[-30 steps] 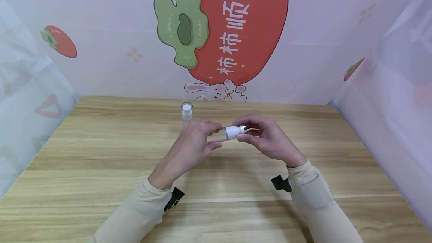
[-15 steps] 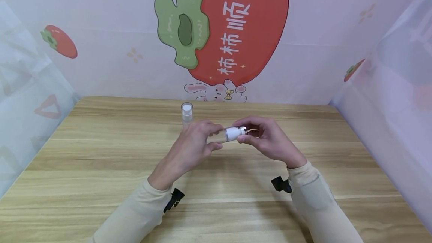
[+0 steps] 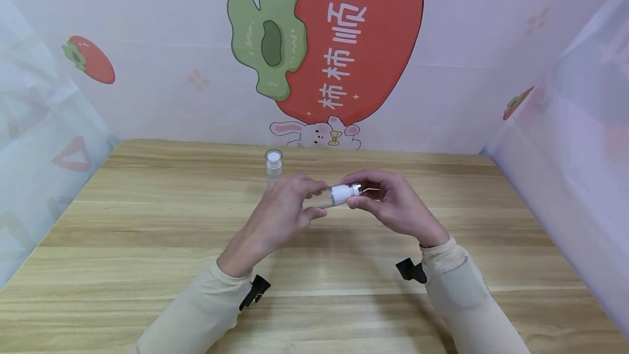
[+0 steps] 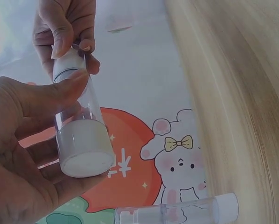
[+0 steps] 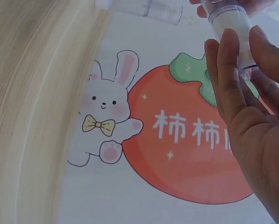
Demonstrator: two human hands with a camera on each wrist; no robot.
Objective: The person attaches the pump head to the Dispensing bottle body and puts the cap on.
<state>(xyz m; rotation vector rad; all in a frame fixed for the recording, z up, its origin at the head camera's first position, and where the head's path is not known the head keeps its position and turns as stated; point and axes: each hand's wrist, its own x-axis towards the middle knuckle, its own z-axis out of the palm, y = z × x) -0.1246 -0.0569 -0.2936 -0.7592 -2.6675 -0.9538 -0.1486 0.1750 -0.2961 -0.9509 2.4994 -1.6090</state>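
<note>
A clear cylindrical pump bottle [image 3: 340, 194] with a white collar and white base is held nearly level above the table. My left hand [image 3: 282, 204] grips its clear body, thumb on one side and fingers on the other; the white base [image 4: 86, 149] shows past the fingers in the left wrist view. At the other end, my right hand [image 3: 393, 201] pinches the white top [image 5: 233, 28] between thumb and fingers. Behind the left hand a second, similar clear bottle [image 3: 273, 167] stands upright on the table, its lower part hidden by that hand.
The wood-grain table [image 3: 344, 305] runs back to a white cloth backdrop [image 3: 162, 97] printed with a large red persimmon and a rabbit. Cloth side walls [image 3: 580, 141] enclose it left and right. Black wrist-camera mounts [image 3: 411, 270] sit at both cuffs.
The hands keep the same hold on the bottle, with hardly any movement. The whole head view has shifted very slightly.
</note>
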